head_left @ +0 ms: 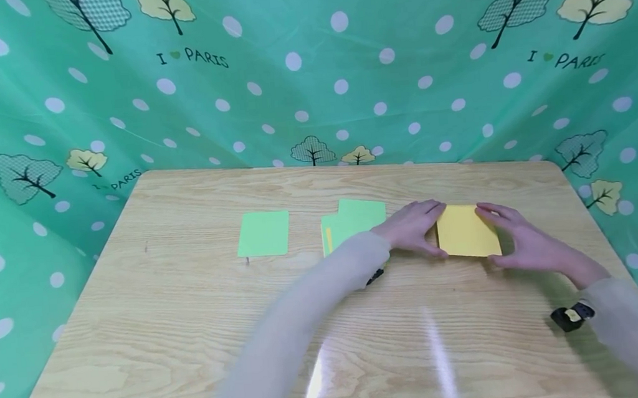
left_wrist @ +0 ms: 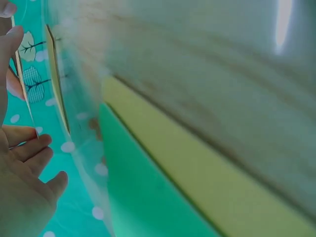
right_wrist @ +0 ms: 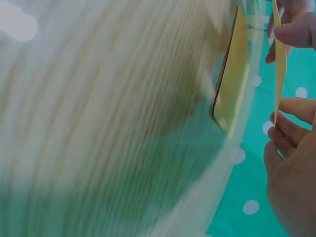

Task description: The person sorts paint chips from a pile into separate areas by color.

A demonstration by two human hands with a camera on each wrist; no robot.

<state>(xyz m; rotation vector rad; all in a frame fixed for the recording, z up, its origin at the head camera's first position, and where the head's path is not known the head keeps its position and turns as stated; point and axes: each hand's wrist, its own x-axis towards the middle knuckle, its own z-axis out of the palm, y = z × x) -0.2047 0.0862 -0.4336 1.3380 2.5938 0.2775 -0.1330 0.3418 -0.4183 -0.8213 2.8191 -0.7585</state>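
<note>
A square yellow sheet of paper (head_left: pixel 466 231) is held between both hands at the right side of the table. My left hand (head_left: pixel 415 226) pinches its left edge, fingers at the far corner and thumb at the near one. On the opposite edge, my right hand (head_left: pixel 525 242) grips the sheet the same way. The right wrist view shows the held sheet (right_wrist: pixel 280 74) nearly edge-on, raised off the tabletop. Below it another flat yellow piece (right_wrist: pixel 232 74) lies on the table, hidden in the head view.
Left of the hands, overlapping green sheets (head_left: pixel 357 218) lie with a yellow strip (head_left: pixel 329 239) showing; my left sleeve covers part of them. Farther left is a single green square (head_left: pixel 263 233). A green polka-dot curtain (head_left: pixel 265 91) hangs behind the wooden table (head_left: pixel 153 312).
</note>
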